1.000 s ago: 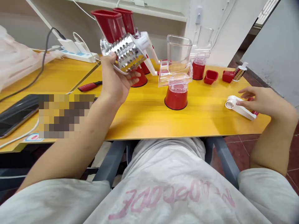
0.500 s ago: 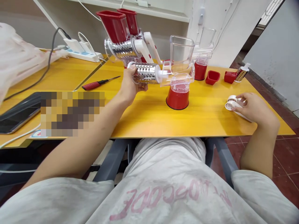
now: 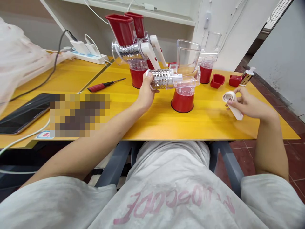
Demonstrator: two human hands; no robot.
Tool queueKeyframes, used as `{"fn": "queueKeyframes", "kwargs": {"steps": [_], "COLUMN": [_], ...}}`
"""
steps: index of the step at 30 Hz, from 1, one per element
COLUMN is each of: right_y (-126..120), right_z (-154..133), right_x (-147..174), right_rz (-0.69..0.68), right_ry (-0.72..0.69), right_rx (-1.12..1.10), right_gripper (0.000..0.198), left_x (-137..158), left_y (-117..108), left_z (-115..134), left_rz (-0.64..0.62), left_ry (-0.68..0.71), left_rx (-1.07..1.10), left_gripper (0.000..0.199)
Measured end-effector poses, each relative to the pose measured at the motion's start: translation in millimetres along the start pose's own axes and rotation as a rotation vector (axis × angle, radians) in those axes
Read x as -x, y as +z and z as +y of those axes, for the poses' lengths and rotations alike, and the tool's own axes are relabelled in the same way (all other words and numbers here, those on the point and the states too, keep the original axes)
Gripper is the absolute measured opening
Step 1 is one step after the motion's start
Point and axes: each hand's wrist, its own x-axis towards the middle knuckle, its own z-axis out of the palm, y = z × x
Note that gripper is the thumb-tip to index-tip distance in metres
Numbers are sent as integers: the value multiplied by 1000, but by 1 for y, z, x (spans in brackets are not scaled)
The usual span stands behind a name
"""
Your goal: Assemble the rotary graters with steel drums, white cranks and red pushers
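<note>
My left hand (image 3: 145,93) grips the outer end of a perforated metal grater drum (image 3: 160,79). The drum lies level, its white inner end partly inside the side opening of a clear plastic grater housing (image 3: 188,55). That housing stands upright on a red round base (image 3: 182,101) on the table. On the right, my right hand (image 3: 250,103) is closed around a white crank handle (image 3: 235,111), held by its ring-shaped end just over the tabletop. Some fingers of both hands are hidden behind what they hold.
Two assembled drum graters with red hoppers (image 3: 122,30) stand at back left. Another clear housing (image 3: 209,52), a red hopper (image 3: 217,81) and a spare drum (image 3: 246,77) are at back right. A screwdriver (image 3: 100,86), phone (image 3: 26,111) and power strip (image 3: 89,56) lie left.
My left hand has moved right, pushing the drum's inner end into the housing opening. My right hand has lifted and turned the crank handle, bringing it slightly left.
</note>
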Motion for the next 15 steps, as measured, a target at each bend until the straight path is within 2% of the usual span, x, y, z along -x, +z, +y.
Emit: {"fn": "queueKeyframes", "kwargs": {"steps": [3,7,10,13,15], "right_y": [-2,13,31,44,49], "right_z": [-22,-60,-87,-101,-101], "right_x": [-25,-69,-91,-95,-93], "right_rz": [28,256,236,72,-22], "right_ry": [-62,-265,-283,-212,-180], "right_rx": [-492,-870,-976,-948,-890], "right_gripper": [88,95,93,74,66], "left_x": [4,7,10,11,10], "left_y": [2,5,3,0,-3], "left_z": [8,20,25,25,21], "left_rz": [1,27,-7,-34,-38], "left_ry": [71,64,77,113,122], "left_rx": [10,45,6,-56,-77], "left_gripper": [67,64,68,74,76]}}
